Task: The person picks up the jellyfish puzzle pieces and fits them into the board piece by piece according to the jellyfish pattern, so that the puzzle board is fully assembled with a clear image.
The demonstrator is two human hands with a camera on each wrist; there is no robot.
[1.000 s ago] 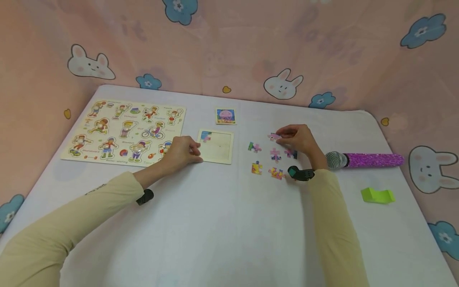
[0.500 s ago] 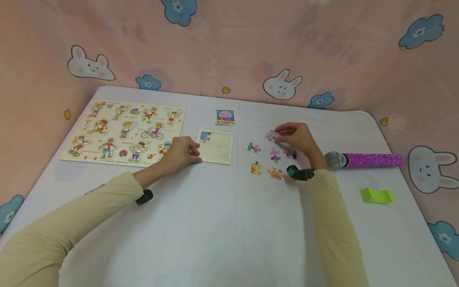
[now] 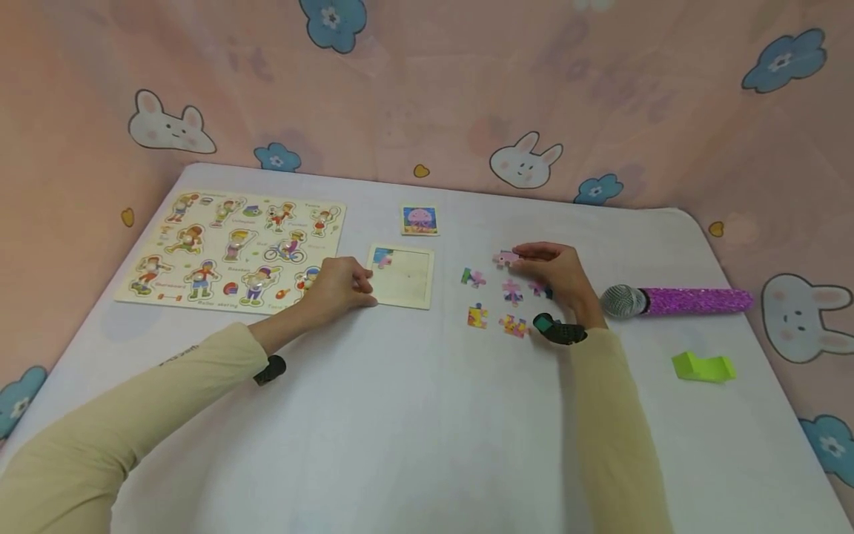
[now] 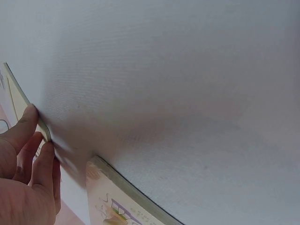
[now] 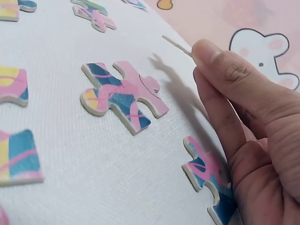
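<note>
Datum: clock centred on the puzzle tray (image 3: 408, 288); 12 o'clock faces the far edge of the white tabletop (image 3: 373, 445)
Sleeves: left sleeve (image 3: 133, 415) at 8 o'clock; right sleeve (image 3: 614, 430) at 4 o'clock
Green block: lime green block (image 3: 703, 368), between 3 and 4 o'clock, well apart from the tray
Yellow pieces: yellow piece (image 3: 477, 317) and yellow-and-pink piece (image 3: 514, 325), both loose at 4 o'clock
Microphone: purple glitter microphone (image 3: 697, 301) at 3 o'clock; its grey mesh head points to 9 o'clock, near the right wrist
Left grip: left hand (image 3: 336, 289) at 9 o'clock; grasping; thumb and fingers pinch the tray's edge
Tray: directly beside the left hand; seated piece (image 3: 383, 257) in its corner between 10 and 11 o'clock; pale recess visible beside that piece
Middle pieces: pink-and-blue piece (image 3: 512, 291) and green-and-pink piece (image 3: 473, 278) loose at 3 o'clock; a dark blue piece (image 5: 206, 173) lies partly behind the right hand
Right grip: right hand (image 3: 557, 276) at 3 o'clock; grasping; thumb and finger pinch the pink piece
Pink piece: pink piece (image 3: 505, 258) just short of 3 o'clock; seen edge-on in the right wrist view
Sports board: picture board (image 3: 223, 248) at 9 o'clock, partly behind the left hand
Card: jellyfish card (image 3: 420, 220) between 12 and 1 o'clock
Backdrop: pink rabbit-print cloth (image 3: 400, 111) beyond the far edge
</note>
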